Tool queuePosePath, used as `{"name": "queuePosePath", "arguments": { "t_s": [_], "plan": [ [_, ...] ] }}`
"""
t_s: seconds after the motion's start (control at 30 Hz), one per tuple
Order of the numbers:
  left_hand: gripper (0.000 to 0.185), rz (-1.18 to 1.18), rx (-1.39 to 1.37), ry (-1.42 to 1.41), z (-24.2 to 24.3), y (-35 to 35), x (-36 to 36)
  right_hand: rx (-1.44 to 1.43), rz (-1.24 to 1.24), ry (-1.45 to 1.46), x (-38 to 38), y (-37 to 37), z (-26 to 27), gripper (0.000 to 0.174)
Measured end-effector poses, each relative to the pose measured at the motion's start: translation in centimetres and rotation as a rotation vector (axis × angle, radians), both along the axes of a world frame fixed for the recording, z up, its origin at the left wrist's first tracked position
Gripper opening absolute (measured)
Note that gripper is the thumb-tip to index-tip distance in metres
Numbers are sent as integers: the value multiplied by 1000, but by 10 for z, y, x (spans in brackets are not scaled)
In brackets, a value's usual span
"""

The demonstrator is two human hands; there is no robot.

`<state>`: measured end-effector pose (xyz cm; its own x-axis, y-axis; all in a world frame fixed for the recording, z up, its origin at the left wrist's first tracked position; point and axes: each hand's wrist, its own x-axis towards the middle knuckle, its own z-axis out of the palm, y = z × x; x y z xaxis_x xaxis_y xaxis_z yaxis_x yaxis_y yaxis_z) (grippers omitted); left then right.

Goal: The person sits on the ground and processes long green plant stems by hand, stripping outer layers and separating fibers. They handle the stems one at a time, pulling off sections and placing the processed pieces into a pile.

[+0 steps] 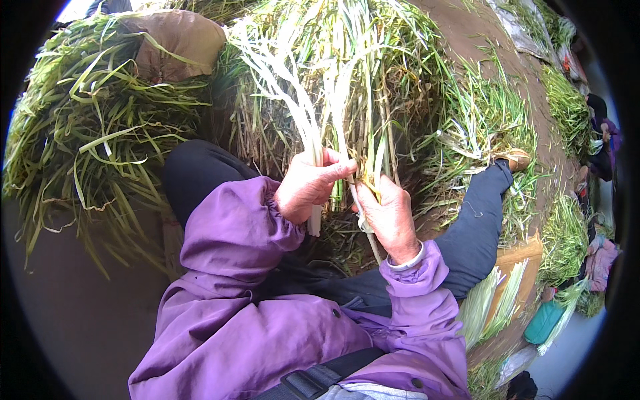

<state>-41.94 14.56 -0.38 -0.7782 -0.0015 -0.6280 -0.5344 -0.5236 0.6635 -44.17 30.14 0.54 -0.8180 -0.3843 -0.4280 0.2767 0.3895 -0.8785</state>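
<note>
My left hand (307, 185) is closed around a small bunch of pale peeled stalks (306, 112), whose cut-looking lower ends stick out below the palm. Its thumb and forefinger pinch toward another stalk (340, 120) beside the right hand. In my right hand (391, 215) is a leafy stalk with yellowed leaves (371, 175) at the fingers. Its thin lower end (372, 242) hangs below that hand, with a loose pale strip partway down. Directly behind both hands stands a large heap of long leafy green stalks (280, 125), with brownish stems toward me.
A second leafy heap (100, 125) rises at left, with a brown sack (180, 42) on it. Leaf scraps (495, 100) litter the ground around my outstretched foot (515, 159). Pale stalk bundles (480, 305) lie at lower right. Other people (602, 130) sit along the right edge.
</note>
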Motion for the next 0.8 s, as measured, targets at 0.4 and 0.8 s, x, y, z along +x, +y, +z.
{"name": "queuePosePath", "arguments": {
  "t_s": [0.4, 0.8],
  "plan": [
    [13, 492, -217, 554, 30, -40, -14, 763, 139, 715, -94, 48, -60, 14],
    [27, 553, -30, 816, 63, -109, -21, 1297, -26, 700, -267, 265, -90, 22]
  ]
}}
